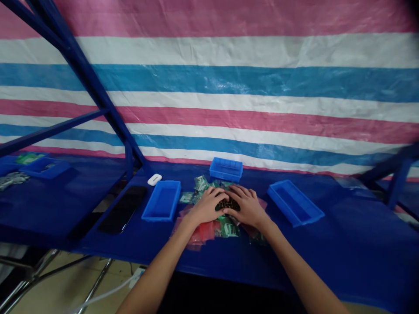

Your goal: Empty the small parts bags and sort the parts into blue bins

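A pile of small plastic bags lies on the blue table, with green-printed bags (pixel 229 229) and pink-red bags (pixel 200 234) among them. My left hand (pixel 209 204) and my right hand (pixel 247 207) curve round the middle of this pile, fingers bent and thumbs close together. Between them shows a cluster of small dark and gold-coloured pieces (pixel 228 204), gathered in by both hands. Whether these pieces are loose or bagged I cannot make out. More clear and green bags (pixel 200 183) lie just beyond my left fingers.
Blue plastic trays stand around the pile: a left tray (pixel 162 200), a back tray (pixel 225 169) and a right tray (pixel 295 203). Farther left are a black phone (pixel 123 209) and a white case (pixel 154 179). Blue frame bars (pixel 94 87) rise before a striped sheet (pixel 245 78).
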A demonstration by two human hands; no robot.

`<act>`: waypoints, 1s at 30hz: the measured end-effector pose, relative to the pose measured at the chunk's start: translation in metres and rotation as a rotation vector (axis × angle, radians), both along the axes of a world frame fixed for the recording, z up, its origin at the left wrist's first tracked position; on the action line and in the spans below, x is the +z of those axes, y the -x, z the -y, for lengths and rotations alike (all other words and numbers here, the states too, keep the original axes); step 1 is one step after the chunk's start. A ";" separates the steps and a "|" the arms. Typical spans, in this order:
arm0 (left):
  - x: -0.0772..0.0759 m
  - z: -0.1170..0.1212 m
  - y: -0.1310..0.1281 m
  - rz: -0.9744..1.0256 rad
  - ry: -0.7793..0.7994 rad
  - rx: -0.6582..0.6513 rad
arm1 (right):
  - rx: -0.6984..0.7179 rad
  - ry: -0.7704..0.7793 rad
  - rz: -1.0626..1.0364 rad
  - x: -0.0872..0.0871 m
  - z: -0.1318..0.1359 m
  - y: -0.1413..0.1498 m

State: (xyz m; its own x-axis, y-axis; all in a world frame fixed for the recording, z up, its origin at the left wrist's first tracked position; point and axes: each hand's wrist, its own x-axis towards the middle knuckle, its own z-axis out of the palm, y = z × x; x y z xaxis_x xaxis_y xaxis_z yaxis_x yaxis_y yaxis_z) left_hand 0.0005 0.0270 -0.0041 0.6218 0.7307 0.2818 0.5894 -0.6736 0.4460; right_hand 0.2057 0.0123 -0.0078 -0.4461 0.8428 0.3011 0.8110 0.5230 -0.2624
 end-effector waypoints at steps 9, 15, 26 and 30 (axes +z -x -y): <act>-0.001 -0.011 -0.006 0.077 0.156 -0.004 | 0.025 0.048 0.053 -0.005 -0.002 -0.007; -0.008 -0.023 -0.011 0.418 0.403 0.152 | 0.028 0.027 0.011 -0.005 0.000 -0.007; 0.000 -0.050 -0.010 0.826 0.639 0.350 | 0.026 0.034 -0.140 -0.005 0.001 -0.011; 0.011 -0.044 0.005 0.868 0.696 0.357 | 0.027 0.061 -0.170 -0.006 0.002 -0.014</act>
